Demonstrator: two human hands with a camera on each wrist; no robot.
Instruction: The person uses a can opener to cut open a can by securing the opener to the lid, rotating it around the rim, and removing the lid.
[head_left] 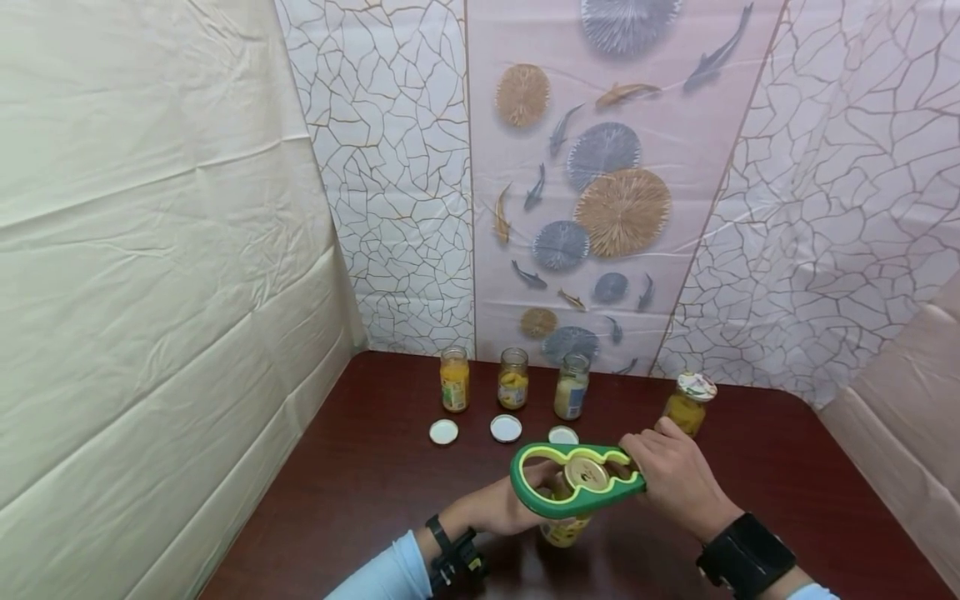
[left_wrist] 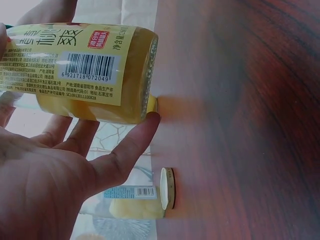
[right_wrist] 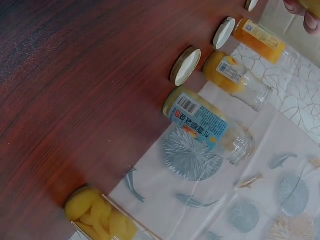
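Note:
My left hand (head_left: 510,504) holds a glass jar (head_left: 566,531) of yellow fruit with a pale yellow label (left_wrist: 90,70), its fingers spread along the far side. A gold lid (head_left: 587,472) tops this jar. Around the lid lies a green jar opener (head_left: 600,498) with a wavy lime-green inner edge. My right hand (head_left: 675,475) grips the opener's handle end at the right. In the right wrist view only fingertips and a bit of the held jar show, at the upper right corner. Whether the jar's base touches the table is hard to tell.
Along the back of the dark red table (head_left: 337,483) stand three lidless jars: orange (head_left: 454,387), yellow (head_left: 513,387) and pale (head_left: 572,396). A lid lies before each, including a white-faced one (head_left: 443,432). Beyond my right hand stands a lidded jar (head_left: 686,408) of yellow fruit.

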